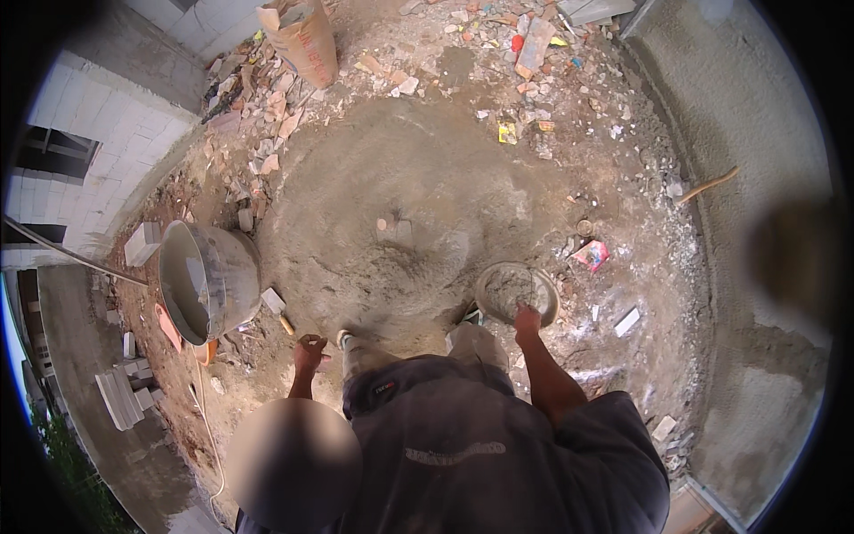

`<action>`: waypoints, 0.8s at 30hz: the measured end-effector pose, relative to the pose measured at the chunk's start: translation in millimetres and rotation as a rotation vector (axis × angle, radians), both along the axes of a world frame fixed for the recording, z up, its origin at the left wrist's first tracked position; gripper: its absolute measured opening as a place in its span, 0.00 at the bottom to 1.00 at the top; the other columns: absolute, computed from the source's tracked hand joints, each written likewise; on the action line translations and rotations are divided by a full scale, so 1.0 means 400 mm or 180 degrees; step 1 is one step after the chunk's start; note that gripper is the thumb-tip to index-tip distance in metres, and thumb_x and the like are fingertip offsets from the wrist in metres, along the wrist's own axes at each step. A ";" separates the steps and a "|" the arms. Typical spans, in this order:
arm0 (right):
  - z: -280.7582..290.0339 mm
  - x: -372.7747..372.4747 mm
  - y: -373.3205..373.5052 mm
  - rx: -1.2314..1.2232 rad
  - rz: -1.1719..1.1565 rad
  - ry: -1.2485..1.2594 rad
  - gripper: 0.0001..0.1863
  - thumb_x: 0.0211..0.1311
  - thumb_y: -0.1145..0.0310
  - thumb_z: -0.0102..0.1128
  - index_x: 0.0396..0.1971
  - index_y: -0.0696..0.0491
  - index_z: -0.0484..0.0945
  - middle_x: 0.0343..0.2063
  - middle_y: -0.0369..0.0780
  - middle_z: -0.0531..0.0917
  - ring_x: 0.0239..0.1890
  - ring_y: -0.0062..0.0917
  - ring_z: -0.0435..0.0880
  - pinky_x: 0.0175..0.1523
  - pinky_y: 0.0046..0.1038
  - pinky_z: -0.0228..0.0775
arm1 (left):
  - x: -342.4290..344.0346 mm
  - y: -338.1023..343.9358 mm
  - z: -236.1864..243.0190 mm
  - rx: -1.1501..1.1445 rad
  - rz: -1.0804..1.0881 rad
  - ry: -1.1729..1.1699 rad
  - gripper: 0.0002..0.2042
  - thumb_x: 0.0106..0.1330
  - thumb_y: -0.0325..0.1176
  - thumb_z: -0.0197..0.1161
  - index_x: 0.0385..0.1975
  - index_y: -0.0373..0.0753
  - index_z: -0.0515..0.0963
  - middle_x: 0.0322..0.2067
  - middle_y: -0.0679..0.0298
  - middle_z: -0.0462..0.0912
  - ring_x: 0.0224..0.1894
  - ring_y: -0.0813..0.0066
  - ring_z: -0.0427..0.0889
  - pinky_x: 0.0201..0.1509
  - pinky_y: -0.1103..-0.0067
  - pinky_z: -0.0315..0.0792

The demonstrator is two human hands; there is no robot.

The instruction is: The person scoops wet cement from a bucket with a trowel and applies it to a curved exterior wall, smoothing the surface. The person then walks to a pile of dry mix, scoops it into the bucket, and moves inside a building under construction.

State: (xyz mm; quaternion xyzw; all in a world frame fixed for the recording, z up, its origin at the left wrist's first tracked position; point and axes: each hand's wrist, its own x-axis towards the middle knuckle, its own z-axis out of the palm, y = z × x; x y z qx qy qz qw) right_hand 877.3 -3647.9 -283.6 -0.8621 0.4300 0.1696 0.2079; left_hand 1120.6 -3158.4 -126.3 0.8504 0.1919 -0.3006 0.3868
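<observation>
My right hand [527,319] is closed at the near rim of a round bucket [554,307], which holds wet grey mortar. Its fingertips are partly hidden, and whether they grip the rim or a handle is hard to see. Free of any object, my left hand [310,353] hangs beside my left leg, fingers loosely bent and thumb apart. Close to it on the ground lies a trowel [275,304] with a wooden handle. A wide bed of wet mortar [382,169] spreads before my feet, with a small block and a round piece in its middle.
To the left, a large tilted drum [233,280] holds greyish liquid. A paper sack [302,44] stands at the far left by brick rubble [276,107]. A rendered wall [756,133] runs along the right, and a pale block wall [116,125] rises at left. A hose [206,427] lies near left.
</observation>
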 end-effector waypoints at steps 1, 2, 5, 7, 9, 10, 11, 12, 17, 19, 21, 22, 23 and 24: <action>0.043 -0.014 -0.049 -0.0006 0.0323 0.0460 0.15 0.63 0.60 0.47 0.41 0.51 0.79 0.39 0.45 0.81 0.43 0.39 0.80 0.45 0.36 0.73 | 0.017 -0.048 -0.004 0.0018 -0.0314 0.0015 0.17 0.55 0.36 0.66 0.37 0.28 0.75 0.21 0.55 0.80 0.19 0.67 0.82 0.20 0.78 0.73; 0.093 -0.041 -0.099 -0.0011 0.0654 0.0931 0.14 0.63 0.61 0.48 0.41 0.51 0.79 0.39 0.44 0.81 0.43 0.37 0.81 0.45 0.35 0.74 | 0.039 -0.084 -0.012 0.0037 -0.0619 0.0039 0.17 0.55 0.35 0.67 0.39 0.29 0.75 0.22 0.55 0.80 0.19 0.68 0.82 0.21 0.78 0.73; 0.116 -0.166 -0.231 0.0000 -0.0404 0.0939 0.24 0.58 0.71 0.53 0.56 0.42 0.70 0.24 0.38 0.78 0.29 0.30 0.78 0.38 0.28 0.73 | 0.114 -0.251 0.033 0.0011 -0.1008 0.0167 0.19 0.55 0.36 0.67 0.42 0.30 0.74 0.20 0.56 0.81 0.19 0.70 0.82 0.25 0.78 0.72; 0.190 -0.167 -0.298 0.1213 -0.3972 -0.0887 0.18 0.59 0.66 0.53 0.50 0.46 0.73 0.22 0.38 0.76 0.25 0.28 0.75 0.31 0.29 0.69 | 0.149 -0.316 0.044 -0.0097 -0.0952 0.0007 0.18 0.57 0.38 0.66 0.40 0.31 0.75 0.19 0.56 0.81 0.19 0.71 0.82 0.25 0.77 0.73; 0.237 -0.189 -0.334 0.1446 -0.5139 -0.1330 0.15 0.60 0.61 0.54 0.44 0.50 0.76 0.20 0.37 0.74 0.21 0.26 0.72 0.24 0.30 0.65 | 0.204 -0.340 0.005 0.0191 -0.0950 -0.0536 0.19 0.59 0.43 0.64 0.37 0.31 0.76 0.18 0.58 0.80 0.18 0.71 0.81 0.25 0.78 0.73; 0.256 -0.214 -0.355 0.1449 -0.5410 -0.1484 0.15 0.60 0.60 0.53 0.44 0.51 0.75 0.16 0.36 0.68 0.17 0.25 0.67 0.22 0.31 0.60 | 0.236 -0.351 -0.021 0.0276 -0.0942 -0.0811 0.19 0.60 0.45 0.63 0.35 0.31 0.76 0.18 0.58 0.80 0.17 0.71 0.81 0.25 0.78 0.72; 0.268 -0.242 -0.376 0.1440 -0.5684 -0.1646 0.15 0.60 0.58 0.52 0.43 0.51 0.74 0.13 0.34 0.62 0.14 0.24 0.61 0.19 0.31 0.56 | 0.268 -0.377 -0.028 0.0153 -0.0392 -0.0925 0.21 0.61 0.48 0.60 0.33 0.31 0.76 0.17 0.59 0.79 0.17 0.71 0.80 0.23 0.78 0.72; 0.268 -0.296 -0.395 0.1560 -0.5750 -0.1848 0.15 0.59 0.56 0.53 0.39 0.50 0.74 0.11 0.33 0.60 0.13 0.23 0.59 0.20 0.31 0.55 | 0.313 -0.410 -0.032 0.0033 0.0146 -0.1003 0.22 0.62 0.51 0.58 0.31 0.32 0.76 0.16 0.59 0.79 0.17 0.71 0.80 0.22 0.78 0.71; 0.333 -0.323 -0.486 0.1394 -0.6249 -0.1898 0.17 0.58 0.49 0.52 0.33 0.48 0.72 0.11 0.31 0.57 0.13 0.21 0.57 0.22 0.29 0.52 | 0.567 -0.462 -0.030 -0.0791 0.1418 -0.0834 0.22 0.64 0.55 0.54 0.26 0.38 0.71 0.13 0.68 0.69 0.12 0.77 0.70 0.14 0.80 0.59; 0.369 -0.277 -0.521 0.1614 -0.6402 -0.1847 0.18 0.59 0.47 0.49 0.22 0.44 0.59 0.07 0.30 0.52 0.11 0.22 0.51 0.20 0.28 0.48 | 0.654 -0.453 -0.023 -0.1007 0.1518 -0.0850 0.22 0.62 0.56 0.56 0.29 0.38 0.70 0.16 0.69 0.69 0.13 0.78 0.70 0.14 0.82 0.58; 0.379 -0.213 -0.612 0.1707 -0.6350 -0.1836 0.18 0.59 0.47 0.49 0.23 0.44 0.59 0.08 0.30 0.52 0.11 0.22 0.52 0.20 0.29 0.48 | 0.711 -0.437 -0.014 -0.0768 0.1734 -0.0899 0.22 0.60 0.55 0.59 0.33 0.39 0.71 0.16 0.69 0.69 0.14 0.79 0.70 0.13 0.84 0.55; 0.387 -0.195 -0.630 0.1718 -0.6398 -0.1846 0.18 0.59 0.46 0.49 0.23 0.44 0.59 0.08 0.30 0.53 0.11 0.22 0.52 0.21 0.29 0.48 | 0.753 -0.407 -0.030 -0.0659 0.1616 -0.0795 0.21 0.64 0.54 0.54 0.30 0.39 0.70 0.15 0.67 0.71 0.13 0.79 0.71 0.11 0.82 0.56; 0.392 -0.170 -0.647 0.1715 -0.6432 -0.1851 0.19 0.59 0.46 0.49 0.23 0.44 0.59 0.08 0.30 0.53 0.11 0.22 0.52 0.21 0.29 0.49 | 0.781 -0.415 -0.025 -0.0373 0.1692 -0.0765 0.21 0.64 0.53 0.54 0.27 0.38 0.70 0.13 0.66 0.70 0.11 0.77 0.70 0.11 0.81 0.56; 0.390 -0.134 -0.675 0.1731 -0.6478 -0.1869 0.19 0.59 0.46 0.49 0.24 0.44 0.60 0.08 0.30 0.53 0.11 0.22 0.52 0.21 0.29 0.49 | 0.810 -0.432 -0.036 -0.0339 0.1821 -0.0590 0.20 0.64 0.52 0.54 0.25 0.38 0.71 0.12 0.66 0.69 0.10 0.77 0.69 0.10 0.79 0.56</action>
